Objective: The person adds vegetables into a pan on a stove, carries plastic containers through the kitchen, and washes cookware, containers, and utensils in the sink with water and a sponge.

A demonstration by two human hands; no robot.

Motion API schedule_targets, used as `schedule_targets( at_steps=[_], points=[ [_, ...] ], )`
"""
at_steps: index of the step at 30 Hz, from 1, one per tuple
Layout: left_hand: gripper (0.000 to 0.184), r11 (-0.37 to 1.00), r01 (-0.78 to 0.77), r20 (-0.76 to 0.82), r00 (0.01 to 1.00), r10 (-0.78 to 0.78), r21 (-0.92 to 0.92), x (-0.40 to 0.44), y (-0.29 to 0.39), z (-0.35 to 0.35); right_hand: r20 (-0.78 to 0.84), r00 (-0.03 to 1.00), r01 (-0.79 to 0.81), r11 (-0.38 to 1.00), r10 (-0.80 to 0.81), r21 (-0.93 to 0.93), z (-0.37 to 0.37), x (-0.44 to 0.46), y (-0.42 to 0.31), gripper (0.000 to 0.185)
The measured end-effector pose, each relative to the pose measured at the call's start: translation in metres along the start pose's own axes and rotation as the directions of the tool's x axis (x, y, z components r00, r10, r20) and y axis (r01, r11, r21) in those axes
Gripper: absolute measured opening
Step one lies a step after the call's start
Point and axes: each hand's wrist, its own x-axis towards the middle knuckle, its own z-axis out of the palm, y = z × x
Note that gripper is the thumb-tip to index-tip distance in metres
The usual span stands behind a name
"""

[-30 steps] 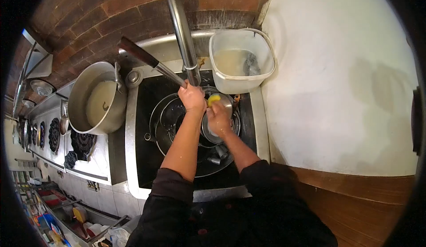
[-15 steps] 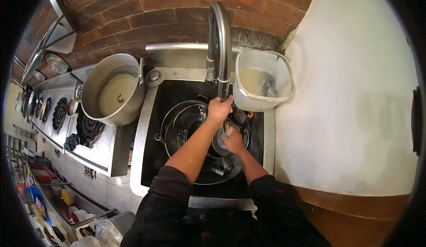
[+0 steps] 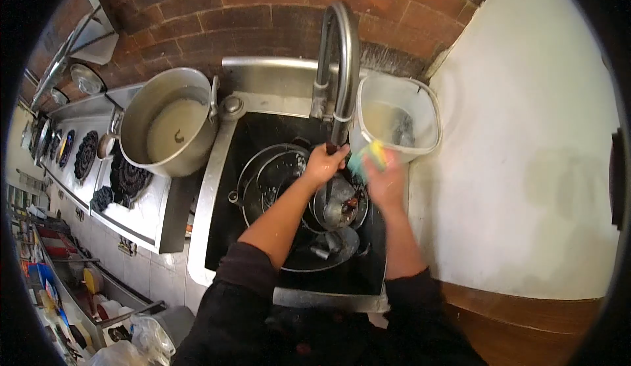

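My left hand [image 3: 323, 167] is closed just below the tap's spout, gripping a long utensil with a dark handle [image 3: 332, 148]. Its narrow lower part points down over the sink; its working end cannot be made out. To the right, my right hand [image 3: 386, 185], smeared by motion, grips a yellow and green sponge [image 3: 373, 156] in front of the white plastic tub [image 3: 363, 129]. Beneath both hands, pots and pans fill the sink, among them a large round pan [image 3: 244, 175]. Small metal cups [image 3: 323, 244] lie in a pan near the front.
A curved metal tap [image 3: 350, 57] arches over the dark sink [image 3: 223, 234]. On the left, a big aluminium pot [image 3: 135, 133] with cloudy liquid stands beside stove burners [image 3: 85, 156]. The tub holds cloudy liquid and a grey lump. A white wall [image 3: 526, 136] bounds the right side.
My right hand has moved up and right with the sponge, away from the utensil and toward the tub. My left hand keeps its grip under the tap. The view has shifted slightly.
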Motion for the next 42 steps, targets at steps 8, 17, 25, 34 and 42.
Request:
schedule_targets(
  at_steps=[8,17,25,34,42],
  points=[
    [0.018,0.996,0.002,0.198,0.980,0.017,-0.094,0.010,0.040,-0.007,0.055,0.973,0.219,0.973,-0.224,0.076,-0.039,0.077,-0.024,0.045],
    [0.024,0.983,0.069,0.239,0.971,-0.027,-0.170,0.000,0.045,-0.004,0.761,0.603,-0.627,0.732,0.240,0.267,0.107,-0.038,0.103,0.012],
    [0.028,0.810,-0.495,-0.081,0.836,0.542,0.315,0.014,0.061,-0.012,0.617,0.581,-0.777,0.588,0.531,0.225,0.115,-0.055,0.108,0.026],
    [0.032,0.661,-0.456,0.269,0.889,0.371,0.596,0.043,0.036,-0.024,0.696,0.495,-0.841,0.489,0.520,0.233,0.100,-0.057,0.098,0.023],
    [0.028,0.847,-0.187,-0.171,0.936,0.307,0.498,-0.024,0.034,-0.007,0.665,0.739,-0.599,0.555,0.106,0.577,0.143,-0.003,0.112,0.032]
  ],
)
